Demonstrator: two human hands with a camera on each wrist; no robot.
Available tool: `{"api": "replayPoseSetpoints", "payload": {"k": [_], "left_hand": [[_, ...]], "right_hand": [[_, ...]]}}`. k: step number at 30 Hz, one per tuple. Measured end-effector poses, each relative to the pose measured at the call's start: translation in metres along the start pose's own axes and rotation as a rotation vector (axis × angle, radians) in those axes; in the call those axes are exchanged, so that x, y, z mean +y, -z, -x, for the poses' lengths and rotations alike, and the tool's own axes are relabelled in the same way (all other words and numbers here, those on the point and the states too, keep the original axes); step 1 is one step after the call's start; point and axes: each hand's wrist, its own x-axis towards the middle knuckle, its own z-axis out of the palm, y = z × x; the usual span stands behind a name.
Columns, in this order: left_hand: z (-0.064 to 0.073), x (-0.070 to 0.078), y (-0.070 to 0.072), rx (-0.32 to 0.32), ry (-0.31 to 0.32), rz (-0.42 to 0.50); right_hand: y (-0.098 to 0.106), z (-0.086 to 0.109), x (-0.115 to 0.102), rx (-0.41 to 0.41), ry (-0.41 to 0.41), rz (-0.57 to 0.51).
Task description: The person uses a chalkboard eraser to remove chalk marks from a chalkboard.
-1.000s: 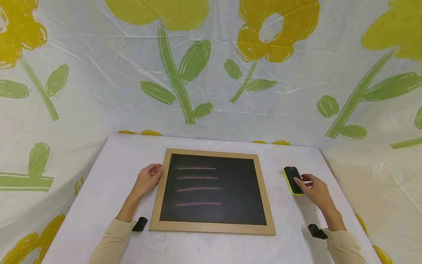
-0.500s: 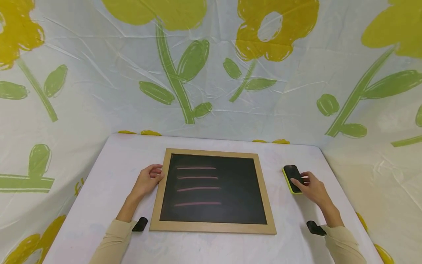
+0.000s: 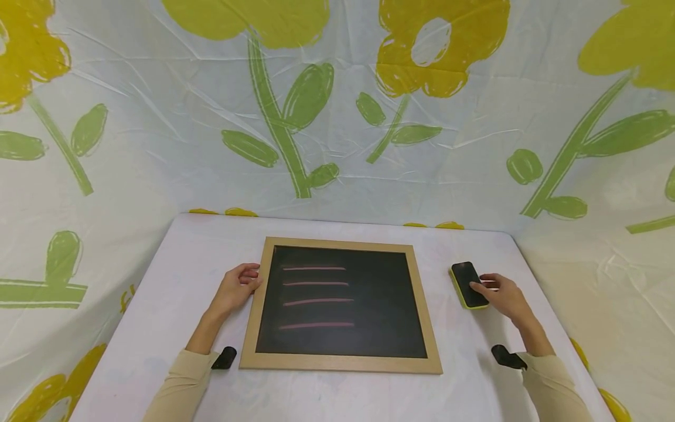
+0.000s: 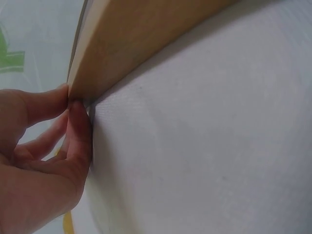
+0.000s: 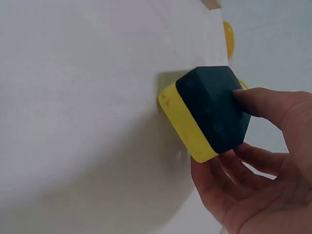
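Observation:
A wood-framed chalkboard (image 3: 390, 305) with several pink chalk lines on its left half lies on the white table. My left hand (image 3: 235, 291) is at the left side of the frame; in the left wrist view its thumb and index finger pinch the wooden edge (image 4: 131, 39). To the right of the board, my right hand (image 3: 504, 297) holds a chalkboard eraser (image 3: 467, 286) with a black back and yellow pad. Seen from the right wrist, the thumb presses the black back of the eraser (image 5: 209, 109) while the fingers curl under its far side.
A white cloth with yellow flowers and green stems (image 3: 279, 117) hangs behind and around the table (image 3: 337, 398). Black wrist cameras (image 3: 224, 358) sit at both beige cuffs.
My right hand shifts slightly left, then back to the right. The eraser moves a little away from me and less of its yellow side shows. My left hand and the chalkboard stay put.

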Motion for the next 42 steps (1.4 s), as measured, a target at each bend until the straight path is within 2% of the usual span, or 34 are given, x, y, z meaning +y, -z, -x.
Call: {"api": "replayPoseSetpoints", "payload": {"k": [8, 14, 19, 29, 32, 38, 42], "left_hand": [[0.000, 0.000, 0.000, -0.002, 0.010, -0.015], [0.001, 0.002, 0.000, -0.006, 0.015, -0.004], [0.001, 0.002, 0.000, 0.001, 0.017, -0.009], [0.000, 0.002, 0.000, -0.005, 0.014, -0.014], [-0.001, 0.001, -0.001, -0.006, 0.017, -0.017], [-0.001, -0.001, -0.002, -0.004, 0.006, -0.018], [0.000, -0.003, -0.002, -0.005, -0.003, -0.023]], "right_hand": [[0.006, -0.004, -0.003, -0.091, -0.064, -0.089], [0.011, -0.005, -0.006, -0.129, -0.062, -0.192], [0.014, -0.006, -0.010, -0.143, -0.054, -0.278], [0.018, -0.008, -0.027, -0.125, -0.006, -0.367], [0.019, -0.007, -0.035, -0.130, -0.014, -0.364], [0.020, -0.008, -0.045, -0.158, -0.040, -0.243], [0.017, -0.010, -0.047, -0.179, -0.032, -0.271]]}}
